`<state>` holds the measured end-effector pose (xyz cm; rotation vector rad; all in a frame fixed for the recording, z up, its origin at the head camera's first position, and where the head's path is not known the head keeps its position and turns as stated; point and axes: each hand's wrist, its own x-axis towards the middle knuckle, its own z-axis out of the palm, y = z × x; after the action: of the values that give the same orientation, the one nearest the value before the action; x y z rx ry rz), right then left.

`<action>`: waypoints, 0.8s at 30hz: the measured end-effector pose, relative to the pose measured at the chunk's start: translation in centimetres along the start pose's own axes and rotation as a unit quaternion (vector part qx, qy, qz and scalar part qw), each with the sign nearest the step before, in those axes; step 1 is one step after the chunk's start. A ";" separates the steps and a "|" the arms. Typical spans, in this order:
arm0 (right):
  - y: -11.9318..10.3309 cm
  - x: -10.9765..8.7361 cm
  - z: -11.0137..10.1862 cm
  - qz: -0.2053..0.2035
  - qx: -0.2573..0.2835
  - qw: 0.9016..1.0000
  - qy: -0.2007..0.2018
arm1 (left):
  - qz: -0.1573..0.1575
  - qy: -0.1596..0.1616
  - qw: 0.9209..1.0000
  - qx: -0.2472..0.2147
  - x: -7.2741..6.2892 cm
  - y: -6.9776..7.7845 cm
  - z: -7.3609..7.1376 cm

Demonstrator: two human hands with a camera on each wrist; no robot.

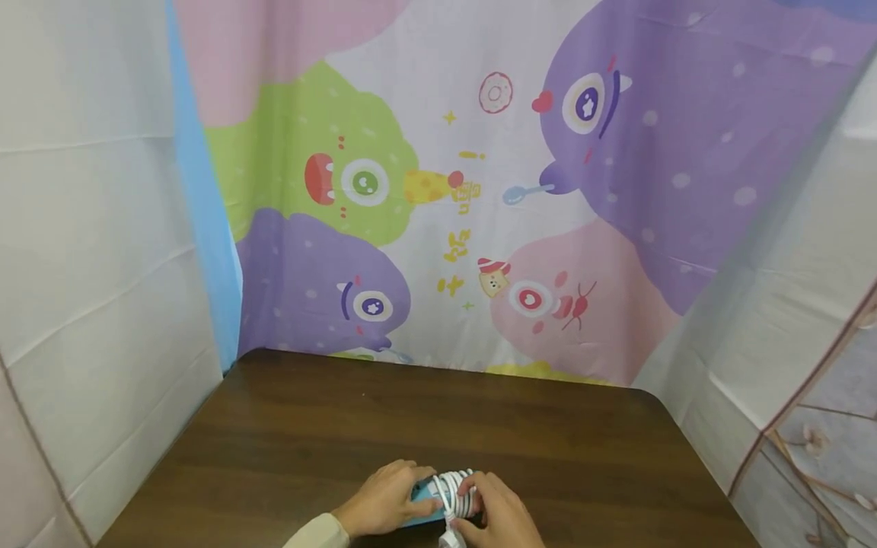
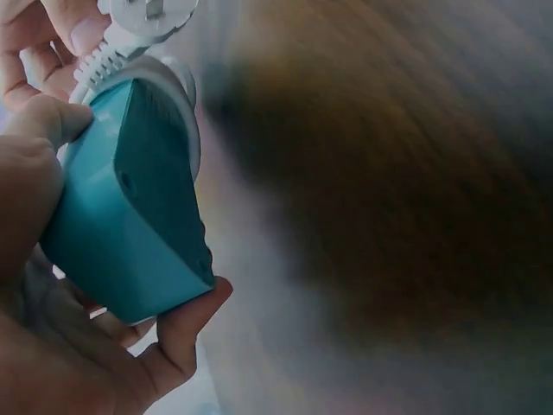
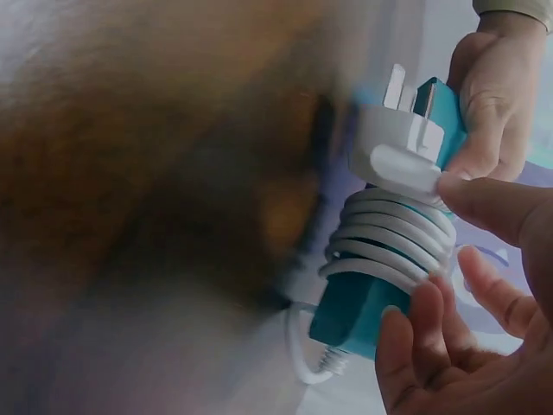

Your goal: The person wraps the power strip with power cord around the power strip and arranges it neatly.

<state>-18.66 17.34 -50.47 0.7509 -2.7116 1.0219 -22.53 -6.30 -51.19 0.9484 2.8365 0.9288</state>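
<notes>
A teal power strip (image 2: 99, 220) is held just above the brown table, tilted in the wrist views. Its white cord (image 3: 393, 226) is wound round it in several close turns, and a short loop hangs from one end. The white plug (image 3: 393, 138) lies over the coil with its metal prongs outward. My left hand (image 1: 387, 498) grips one end of the strip between thumb and fingers. With bent fingertips on the coiled cord and the thumb against the plug, my right hand (image 1: 503, 511) pinches this bundle from the other side. The strip's sockets cannot be made out.
The dark brown wooden table (image 1: 384, 418) has rounded far corners. Behind it hangs a curtain (image 1: 438, 190) printed with cartoon monsters. Pale cloth panels (image 1: 89, 228) stand along both sides.
</notes>
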 end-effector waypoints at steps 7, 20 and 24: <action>0.2 -0.4 0.8 -0.002 -0.071 0.997 0.016 | 0.000 -0.041 0.999 -0.003 -0.6 -0.4 0.0; -0.4 -0.2 0.8 -0.008 -0.088 0.996 -0.005 | -0.012 -0.046 0.998 0.038 -1.7 -0.1 -0.8; -0.3 -0.4 0.9 -0.014 -0.078 0.997 -0.008 | -0.007 -0.049 0.997 0.053 -2.0 0.0 -1.0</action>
<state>-18.12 16.75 -51.14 0.7692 -2.7462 0.7888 -21.07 -7.93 -50.74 0.9551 2.8292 0.7158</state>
